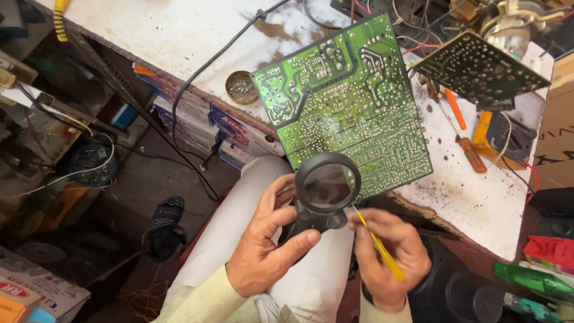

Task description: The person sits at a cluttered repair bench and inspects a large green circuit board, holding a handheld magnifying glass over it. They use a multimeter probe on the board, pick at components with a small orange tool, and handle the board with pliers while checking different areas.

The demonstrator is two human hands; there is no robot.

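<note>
A black sandal [167,212] lies on the floor at far left, below the edge of the white counter [179,30]. The left hand [266,245] grasps a black magnifying glass [327,185] by its handle, thumb laid across the base, lens up and tilted over the near corner of a green circuit board [347,101]. The board lies solder side up on the counter, its long axis running from near left to far right, its near corner overhanging the edge. The right hand [388,254] is clenched around a yellow-handled tool [376,245], held like a pen, its thin tip pointing up-left to the lens rim. Farther right, an orange screwdriver [466,143] lies on the counter.
</note>
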